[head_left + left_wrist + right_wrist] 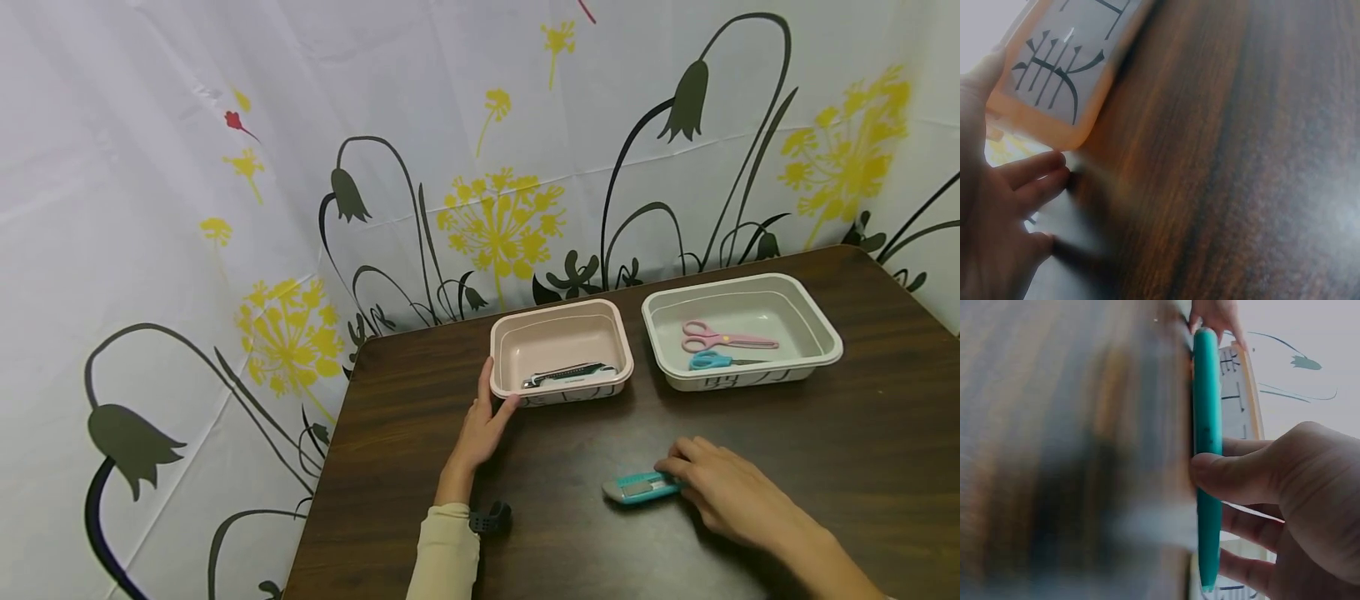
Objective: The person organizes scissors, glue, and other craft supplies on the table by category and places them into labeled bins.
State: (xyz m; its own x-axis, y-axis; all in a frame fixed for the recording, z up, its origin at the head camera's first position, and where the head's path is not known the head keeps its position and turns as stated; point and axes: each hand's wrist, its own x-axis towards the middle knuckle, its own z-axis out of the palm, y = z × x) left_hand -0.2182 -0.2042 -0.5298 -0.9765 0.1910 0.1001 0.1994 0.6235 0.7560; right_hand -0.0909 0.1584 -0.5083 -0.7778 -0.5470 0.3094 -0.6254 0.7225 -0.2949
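In the head view my right hand (723, 492) pinches a teal utility knife (637, 488) by one end, low over the brown table. The right wrist view shows the knife's edge (1207, 406) between the thumb and the fingers. My left hand (476, 429) touches the near left corner of a pinkish plastic bin (558, 312), thumb at the rim, fingers extended along its side. A dark-and-white utility knife (570, 375) lies in that bin; whether a second one lies with it, I cannot tell. The left wrist view catches the bin's labelled front (1054, 69) and the left fingers (1041, 172).
Right of the pinkish bin stands a pale grey-green bin (780, 312). Pink scissors (727, 340) and blue-handled scissors (716, 360) lie inside it. Both bins sit toward the back of the dark wooden table (555, 450). Behind hangs a flower-patterned curtain (420, 75).
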